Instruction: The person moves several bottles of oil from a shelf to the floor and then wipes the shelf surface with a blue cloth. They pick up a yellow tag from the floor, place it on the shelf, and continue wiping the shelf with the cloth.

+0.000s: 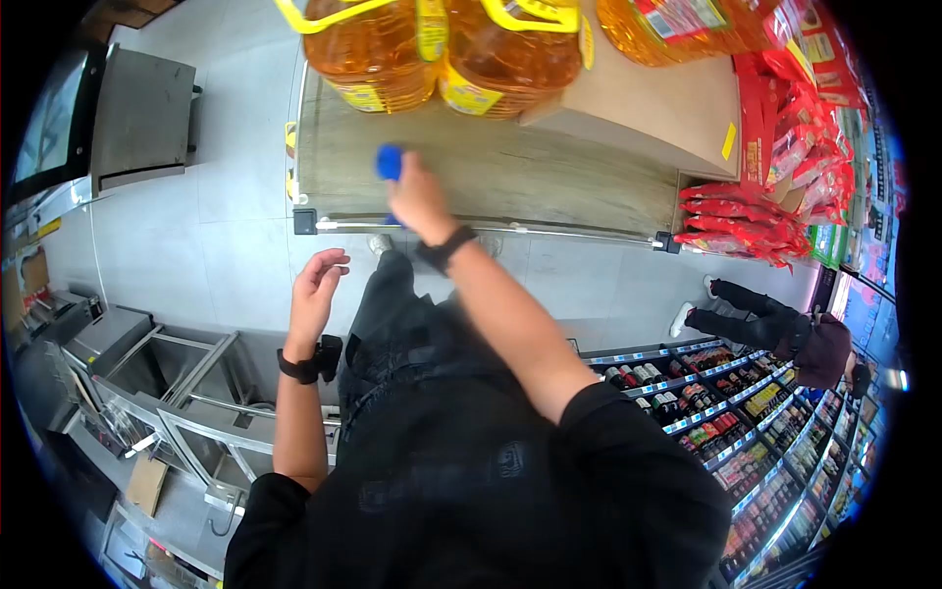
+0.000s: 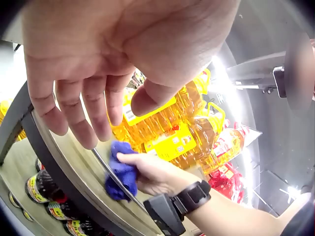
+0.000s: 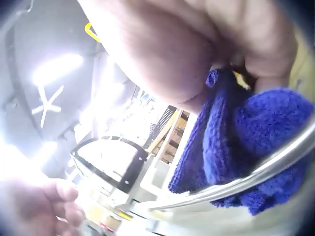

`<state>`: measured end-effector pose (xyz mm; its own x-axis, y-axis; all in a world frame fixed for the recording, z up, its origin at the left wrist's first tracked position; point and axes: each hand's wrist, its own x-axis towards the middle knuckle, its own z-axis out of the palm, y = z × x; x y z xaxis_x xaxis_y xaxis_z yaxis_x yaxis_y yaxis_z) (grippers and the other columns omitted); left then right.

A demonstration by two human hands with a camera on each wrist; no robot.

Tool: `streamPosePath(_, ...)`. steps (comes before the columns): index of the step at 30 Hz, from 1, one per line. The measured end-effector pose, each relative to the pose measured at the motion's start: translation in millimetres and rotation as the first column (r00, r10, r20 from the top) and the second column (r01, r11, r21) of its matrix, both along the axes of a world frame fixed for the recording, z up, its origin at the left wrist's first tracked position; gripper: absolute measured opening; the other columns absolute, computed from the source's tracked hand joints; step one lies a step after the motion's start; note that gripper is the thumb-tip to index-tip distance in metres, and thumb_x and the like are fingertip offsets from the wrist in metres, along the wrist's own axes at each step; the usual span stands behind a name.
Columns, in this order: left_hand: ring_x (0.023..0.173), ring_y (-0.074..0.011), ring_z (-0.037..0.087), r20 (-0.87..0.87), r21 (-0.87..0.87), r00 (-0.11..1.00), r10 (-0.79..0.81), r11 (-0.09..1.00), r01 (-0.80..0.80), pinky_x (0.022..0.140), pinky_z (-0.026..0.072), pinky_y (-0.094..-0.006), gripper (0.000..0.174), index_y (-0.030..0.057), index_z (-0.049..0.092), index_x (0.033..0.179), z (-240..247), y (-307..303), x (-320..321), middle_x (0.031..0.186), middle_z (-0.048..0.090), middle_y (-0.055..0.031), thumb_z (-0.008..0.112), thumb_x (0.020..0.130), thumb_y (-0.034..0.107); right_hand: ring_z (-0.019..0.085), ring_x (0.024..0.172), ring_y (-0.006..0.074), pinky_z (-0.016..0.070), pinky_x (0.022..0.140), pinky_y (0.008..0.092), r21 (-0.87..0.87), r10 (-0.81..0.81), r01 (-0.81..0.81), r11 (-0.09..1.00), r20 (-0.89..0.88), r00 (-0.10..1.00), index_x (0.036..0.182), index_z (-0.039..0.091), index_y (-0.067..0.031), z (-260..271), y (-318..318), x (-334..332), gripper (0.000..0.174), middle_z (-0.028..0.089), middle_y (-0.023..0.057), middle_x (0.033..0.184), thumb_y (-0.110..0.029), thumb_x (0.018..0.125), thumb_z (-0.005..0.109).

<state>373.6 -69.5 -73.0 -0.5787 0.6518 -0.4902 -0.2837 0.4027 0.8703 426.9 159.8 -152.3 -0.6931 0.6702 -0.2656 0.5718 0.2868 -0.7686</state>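
A blue cloth (image 1: pixel 390 162) is gripped in the right hand (image 1: pixel 420 201) over the front edge of a wood-look shelf (image 1: pixel 491 177). In the right wrist view the bunched cloth (image 3: pixel 216 142) hangs from the fingers and lies against a metal rail (image 3: pixel 246 182). The left wrist view shows the right hand (image 2: pixel 157 174) pinching the cloth (image 2: pixel 123 169) at that rail (image 2: pixel 110 172). The left hand (image 1: pixel 316 294) is held in the air before the shelf, holding nothing, its fingers relaxed and slightly bent; it also fills the top of the left wrist view (image 2: pixel 118 54).
Large oil bottles (image 1: pixel 368 54) stand at the back of the shelf beside a cardboard-coloured box (image 1: pixel 648 98). Red packets (image 1: pixel 746 216) are piled to the right. Dark bottles (image 2: pixel 42 187) sit on a lower shelf. Metal racks (image 1: pixel 196 412) are behind at left; another person (image 1: pixel 814 344) is at right.
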Motion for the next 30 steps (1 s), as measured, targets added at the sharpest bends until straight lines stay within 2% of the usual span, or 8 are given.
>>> streamPosePath(3, 0.098, -0.0141, 0.06, -0.028, 0.003, 0.999, -0.019, 1.0, 0.019, 0.083, 0.0433, -0.0261, 0.029, 0.0029, 0.059, 0.121, 10, -19, -39, 0.111, 0.065, -0.0059, 0.049, 0.094, 0.008, 0.061, 0.098, 0.0458, 0.0485, 0.088, 0.0481, -0.382, -0.002, -0.101, 0.919, -0.26, 0.966, 0.113, 0.051, 0.0034, 4, -33, -37, 0.038, 0.061, 0.0312, 0.105, -0.017, 0.084, 0.066)
streamPosePath(5, 0.099, -0.0134, 0.059, -0.017, 0.018, 1.0, -0.026, 1.0, 0.026, 0.084, 0.0434, -0.0261, 0.028, 0.0034, 0.059, 0.12, 13, -31, -65, 0.111, 0.065, -0.005, 0.048, 0.095, 0.009, 0.063, 0.101, 0.0373, 0.0494, 0.09, 0.0417, -0.165, -0.089, 0.046, 0.985, -0.264, 0.961, 0.124, 0.051, 0.0035, 1, -27, -24, 0.049, 0.062, 0.0276, 0.111, -0.019, 0.084, 0.067)
streamPosePath(7, 0.099, -0.013, 0.059, 0.008, 0.021, 1.0, -0.025, 0.999, 0.025, 0.084, 0.0434, -0.0261, 0.028, 0.004, 0.059, 0.12, 8, -44, -89, 0.111, 0.065, -0.0045, 0.047, 0.095, 0.009, 0.063, 0.103, 0.0283, 0.0499, 0.089, 0.0386, -0.311, -0.268, 0.199, 0.93, -0.201, 0.942, 0.129, 0.05, 0.0037, 20, 6, 15, 0.053, 0.063, 0.0237, 0.113, -0.02, 0.084, 0.066)
streamPosePath(14, 0.098, -0.012, 0.06, 0.061, 0.003, 0.998, -0.031, 1.0, 0.031, 0.084, 0.0437, -0.0256, 0.026, 0.0064, 0.06, 0.118, -14, -71, -134, 0.11, 0.065, -0.0029, 0.047, 0.097, 0.012, 0.064, 0.09, 0.0447, 0.0521, 0.077, 0.0499, 0.416, -0.376, 0.222, 0.882, 0.336, 0.864, 0.119, 0.052, -0.0029, 2, 48, 83, 0.043, 0.066, 0.0263, 0.096, -0.019, 0.082, 0.065)
streamPosePath(20, 0.097, -0.0121, 0.061, 0.085, 0.005, 0.996, -0.001, 1.0, 0.0, 0.083, 0.0438, -0.0256, 0.026, 0.0056, 0.06, 0.118, -18, -92, -136, 0.11, 0.066, -0.0033, 0.048, 0.096, 0.013, 0.061, 0.09, 0.0475, 0.0488, 0.076, 0.0537, 0.164, -0.093, 0.074, 0.984, 0.115, 0.989, 0.106, 0.051, -0.0021, 13, -66, -70, 0.028, 0.064, 0.0276, 0.096, -0.011, 0.082, 0.063)
streamPosePath(23, 0.098, -0.0121, 0.061, 0.081, 0.013, 0.997, 0.015, 1.0, -0.016, 0.084, 0.0435, -0.0259, 0.027, 0.0051, 0.06, 0.118, -15, -102, -138, 0.11, 0.066, -0.0035, 0.048, 0.096, 0.013, 0.064, 0.097, 0.0386, 0.0505, 0.083, 0.0447, -0.176, -0.094, 0.064, 0.982, -0.172, 0.981, 0.12, 0.048, -0.0003, -16, -86, -117, 0.043, 0.065, 0.0271, 0.104, -0.016, 0.085, 0.067)
streamPosePath(26, 0.096, -0.0125, 0.061, 0.079, 0.012, 0.995, 0.059, 0.998, -0.06, 0.083, 0.0436, -0.0258, 0.026, 0.0037, 0.06, 0.118, -10, -112, -143, 0.109, 0.066, -0.0045, 0.049, 0.095, 0.012, 0.058, 0.105, 0.0198, 0.0476, 0.093, 0.0341, -0.698, -0.469, 0.168, 0.696, -0.265, 0.842, 0.137, 0.041, 0.0042, -37, -72, -104, 0.055, 0.06, 0.0111, 0.119, -0.012, 0.09, 0.065)
streamPosePath(30, 0.093, -0.013, 0.06, 0.113, 0.001, 0.983, 0.144, 0.989, -0.145, 0.079, 0.0437, -0.0246, 0.026, 0.0005, 0.06, 0.116, -21, -128, -146, 0.106, 0.066, -0.0066, 0.05, 0.093, 0.009, 0.06, 0.105, 0.0194, 0.0492, 0.092, 0.0329, -0.59, -0.479, 0.296, 0.752, -0.18, 0.859, 0.137, 0.045, 0.0022, -7, -28, -43, 0.055, 0.062, 0.0113, 0.12, -0.013, 0.089, 0.066)
